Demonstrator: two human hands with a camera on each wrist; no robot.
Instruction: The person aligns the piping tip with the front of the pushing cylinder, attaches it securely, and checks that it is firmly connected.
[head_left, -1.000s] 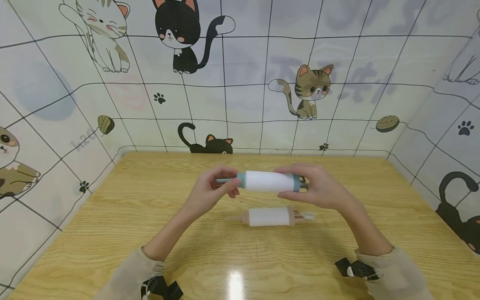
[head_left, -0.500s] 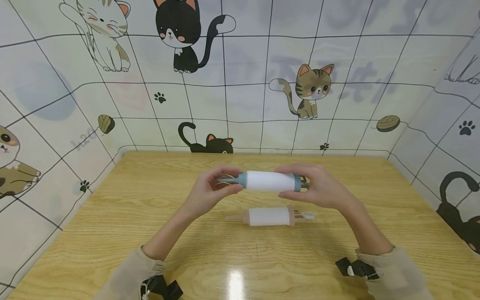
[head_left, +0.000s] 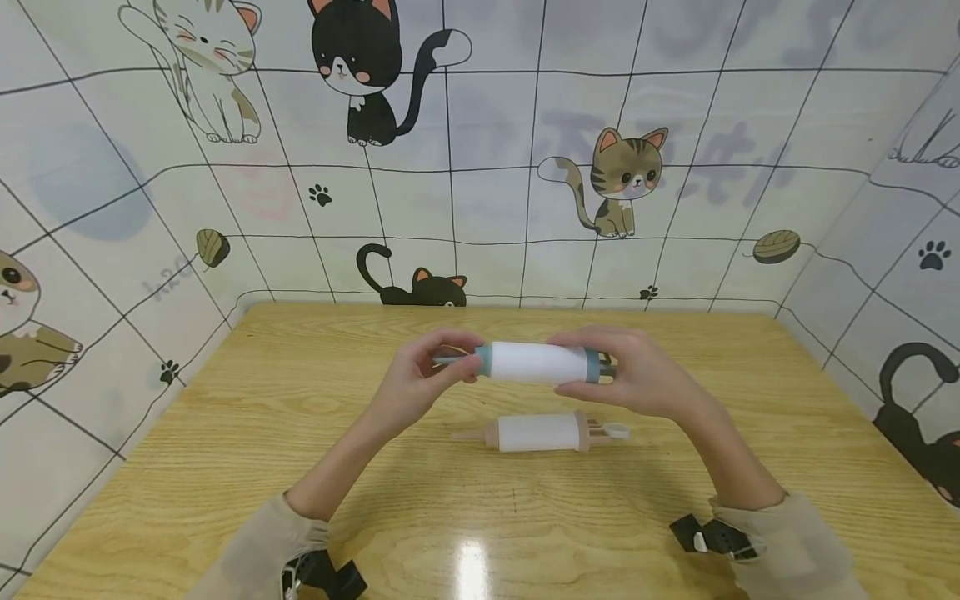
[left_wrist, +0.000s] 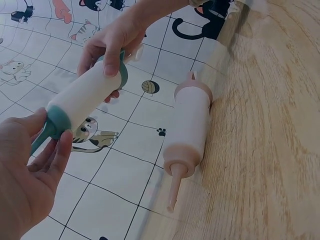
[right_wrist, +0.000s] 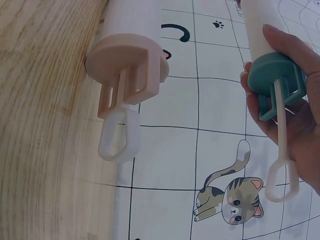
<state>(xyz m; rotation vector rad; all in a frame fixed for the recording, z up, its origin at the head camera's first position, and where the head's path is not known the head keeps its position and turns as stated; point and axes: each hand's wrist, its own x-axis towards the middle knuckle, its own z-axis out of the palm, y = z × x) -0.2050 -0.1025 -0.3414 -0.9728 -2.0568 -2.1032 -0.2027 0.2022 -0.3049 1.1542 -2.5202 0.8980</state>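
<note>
A large white-barrelled syringe [head_left: 538, 362] with teal ends is held level above the table by both hands. My left hand [head_left: 426, 375] pinches its teal nozzle end between thumb and fingers; the thin nozzle [left_wrist: 42, 138] points into that palm. My right hand [head_left: 637, 371] grips the opposite end, fingers round the teal collar [right_wrist: 274, 70], and a white looped plunger handle [right_wrist: 282, 170] sticks out beyond it. Nearer the person, a matching syringe [head_left: 537, 433] with pinkish-beige ends lies on the table, nozzle to the left; its white looped handle [right_wrist: 120, 135] points right.
Both syringes are over the wooden table [head_left: 420, 533]. A white sheet [head_left: 495, 200] with printed cats and a line grid stands behind the table and along both sides. A black camera mount [head_left: 322, 575] sits at the left sleeve, another camera mount [head_left: 712, 537] at the right.
The left thumb and fingers shift on the nozzle end: half a second ago more of the nozzle showed, now the thumb covers it again. The right hand and lying syringe stay put.
</note>
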